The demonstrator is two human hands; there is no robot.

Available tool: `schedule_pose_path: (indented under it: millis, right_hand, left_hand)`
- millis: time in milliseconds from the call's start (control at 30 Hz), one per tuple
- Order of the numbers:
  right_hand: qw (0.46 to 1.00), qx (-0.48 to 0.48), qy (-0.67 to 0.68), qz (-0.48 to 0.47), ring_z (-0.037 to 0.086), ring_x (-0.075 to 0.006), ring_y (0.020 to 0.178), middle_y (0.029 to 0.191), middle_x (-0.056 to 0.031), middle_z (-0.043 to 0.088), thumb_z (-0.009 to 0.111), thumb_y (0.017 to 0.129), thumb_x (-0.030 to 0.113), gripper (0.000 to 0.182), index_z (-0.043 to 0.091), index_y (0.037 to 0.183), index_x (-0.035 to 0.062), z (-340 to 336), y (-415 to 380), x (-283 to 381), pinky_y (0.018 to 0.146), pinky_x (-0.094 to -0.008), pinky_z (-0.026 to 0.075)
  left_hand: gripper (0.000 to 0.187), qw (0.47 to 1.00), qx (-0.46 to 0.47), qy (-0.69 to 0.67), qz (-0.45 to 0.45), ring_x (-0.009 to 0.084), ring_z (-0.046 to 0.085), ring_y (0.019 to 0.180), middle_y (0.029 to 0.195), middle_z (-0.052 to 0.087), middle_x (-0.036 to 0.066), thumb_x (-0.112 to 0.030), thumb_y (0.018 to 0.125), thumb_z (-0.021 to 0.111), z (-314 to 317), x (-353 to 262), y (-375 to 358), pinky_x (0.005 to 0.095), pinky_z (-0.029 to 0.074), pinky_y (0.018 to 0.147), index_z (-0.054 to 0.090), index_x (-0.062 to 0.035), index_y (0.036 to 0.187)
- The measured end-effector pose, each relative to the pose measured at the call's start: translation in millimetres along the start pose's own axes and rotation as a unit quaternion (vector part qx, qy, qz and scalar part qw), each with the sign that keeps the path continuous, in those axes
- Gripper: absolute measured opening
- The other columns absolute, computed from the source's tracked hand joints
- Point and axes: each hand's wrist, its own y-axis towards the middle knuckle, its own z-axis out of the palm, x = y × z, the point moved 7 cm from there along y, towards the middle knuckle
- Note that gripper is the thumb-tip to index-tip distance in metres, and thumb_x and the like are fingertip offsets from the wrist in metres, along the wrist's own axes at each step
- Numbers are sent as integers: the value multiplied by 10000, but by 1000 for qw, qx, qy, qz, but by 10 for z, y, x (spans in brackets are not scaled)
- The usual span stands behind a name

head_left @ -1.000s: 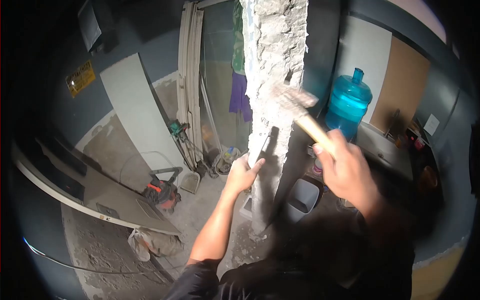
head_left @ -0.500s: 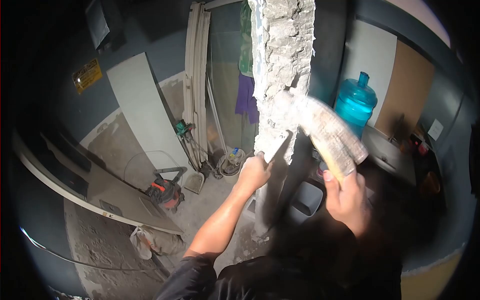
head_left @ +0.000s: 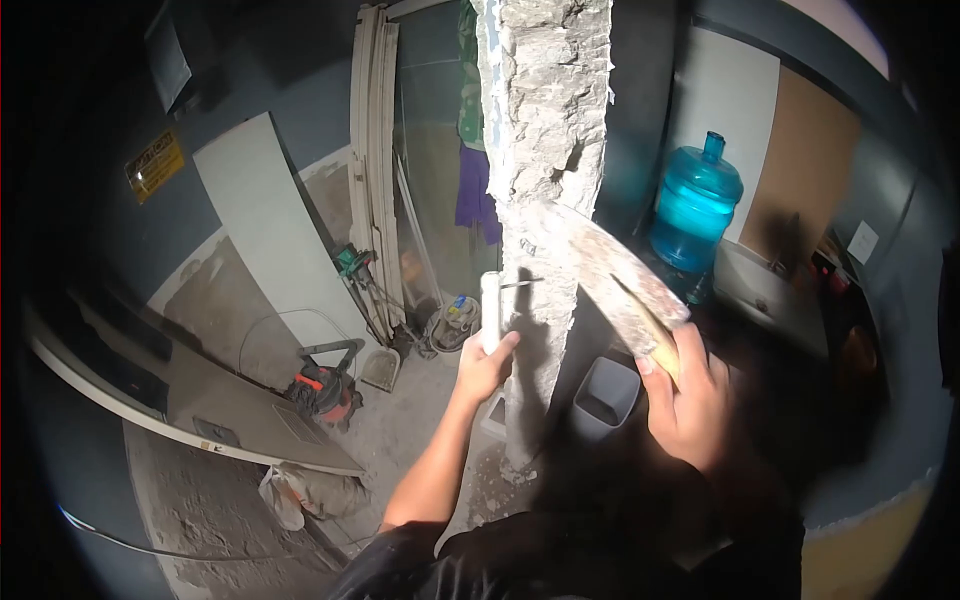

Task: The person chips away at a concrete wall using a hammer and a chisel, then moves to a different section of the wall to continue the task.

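Observation:
A rough, chipped column [head_left: 555,90] rises in front of me, its pale surface broken and uneven. My left hand [head_left: 483,370] is closed round a white tool [head_left: 490,310], held upright against the column's left side; a thin dark piece sticks out from it toward the column. My right hand [head_left: 688,405] grips the handle of a smeared, whitish tool [head_left: 615,270], blurred by motion. That tool slants up and left, its far end overlapping the column's face. Whether it touches the column I cannot tell.
A blue water bottle [head_left: 698,205] and a sink [head_left: 765,295] stand at right, a grey bin [head_left: 607,393] beside the column's foot. At left are a leaning white board [head_left: 270,220], a red-black vacuum [head_left: 325,390], a dustpan [head_left: 381,368] and a bucket [head_left: 455,325].
The left-hand tool has turned from slanting across the column to upright at its left side. My right hand and its tool have shifted slightly left and lower. The view has moved a little.

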Motion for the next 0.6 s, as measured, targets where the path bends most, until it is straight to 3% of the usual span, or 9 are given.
schedule_pose_path:
  millis: [67,167,267,300,367,400,500,567,600]
  right_hand:
    - [999,-20,24,-8,620,-462,655,697,-213,605,640,957,184,221,545,1036,1,47,-89,-104,571,-503,459]
    - [993,-11,72,94,600,-465,720,777,-234,604,628,971,196,231,540,1017,-13,194,-220,-450,613,-492,432]
    - [992,-10,68,107,596,-465,718,768,-234,595,615,981,208,237,537,1011,-14,249,-198,-483,611,-478,432]
    - [992,-10,69,107,596,-465,718,768,-234,595,615,981,208,237,537,1011,-14,253,-191,-480,611,-478,432]
    - [991,1,66,120,599,-464,716,762,-232,593,603,990,210,236,535,1014,-14,260,-183,-481,610,-470,434]
    - [991,1,66,121,599,-464,716,762,-232,593,603,990,210,236,535,1014,-14,259,-183,-475,610,-470,434]
    - [993,-8,68,94,606,-458,717,757,-233,589,611,981,200,231,534,1005,-17,228,-170,-361,606,-477,440]
    - [996,-34,62,47,622,-473,733,786,-248,599,634,942,173,240,541,1038,-27,167,-191,-199,626,-497,474]
    - [996,-87,0,-32,633,-488,747,830,-271,613,647,895,148,304,541,1109,-39,168,-270,-201,647,-512,508]
  left_hand:
    - [241,999,-35,-37,16,35,446,488,601,501,-61,-236,969,692,27,37,-74,226,349,441,571,-72,841]
    - [289,978,-84,174,82,53,489,521,617,532,-39,-296,962,691,72,30,-57,260,401,481,600,-46,849]
    - [294,952,-90,257,140,182,585,565,642,623,89,-281,948,686,249,-88,50,341,488,583,635,4,896]
    - [294,952,-90,258,140,182,585,565,642,623,89,-281,948,686,283,-101,96,341,488,583,635,4,896]
    - [270,934,-91,298,175,302,648,598,689,657,186,-244,932,684,371,-161,141,388,515,623,643,23,932]
    - [270,934,-90,298,174,302,648,598,689,657,186,-244,932,684,415,-180,126,388,515,623,643,23,932]
    - [234,921,-113,331,172,409,682,707,713,671,217,-190,897,687,484,-231,68,460,532,669,616,27,946]
    - [232,915,-113,349,169,419,679,714,712,670,223,-178,890,684,488,-185,77,472,532,674,599,28,953]
    - [231,909,-112,367,165,428,677,722,712,668,228,-166,884,680,482,-136,90,483,533,679,582,29,959]
